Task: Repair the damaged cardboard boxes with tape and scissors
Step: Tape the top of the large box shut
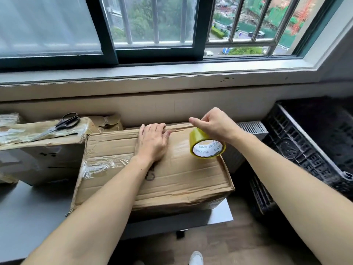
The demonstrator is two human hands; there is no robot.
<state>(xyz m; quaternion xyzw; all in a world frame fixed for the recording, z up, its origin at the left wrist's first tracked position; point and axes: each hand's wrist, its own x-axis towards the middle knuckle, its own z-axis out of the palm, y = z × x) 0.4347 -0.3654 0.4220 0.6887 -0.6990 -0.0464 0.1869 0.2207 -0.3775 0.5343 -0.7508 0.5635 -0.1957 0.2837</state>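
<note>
1. Daylight comes through a barred window point(154, 25) above a grey tabletop point(28, 217) that carries two worn cardboard boxes.
2. Nearest lies the large cardboard box point(172, 178), creased and patched with old clear tape, its right corner reaching past the tabletop's edge.
3. On its top the left hand point(152, 140) rests palm down, fingers straight and laid over the far edge by the flap seam; this grip holds nothing and only presses the cardboard.
4. Just to the right, the right hand point(214, 123) curls its fingers round a roll of yellowish packing tape point(207, 146); the roll hangs below the grip, tilted, with its white printed core facing the camera, close above the box top.
5. Whether a strip runs from the roll to the box cannot be told.
6. Left of this box stands a second cardboard box point(42, 146), with black-handled scissors point(61, 124) lying on its top, well apart from both hands.
7. A black plastic crate point(315, 146) sits at the right.
</note>
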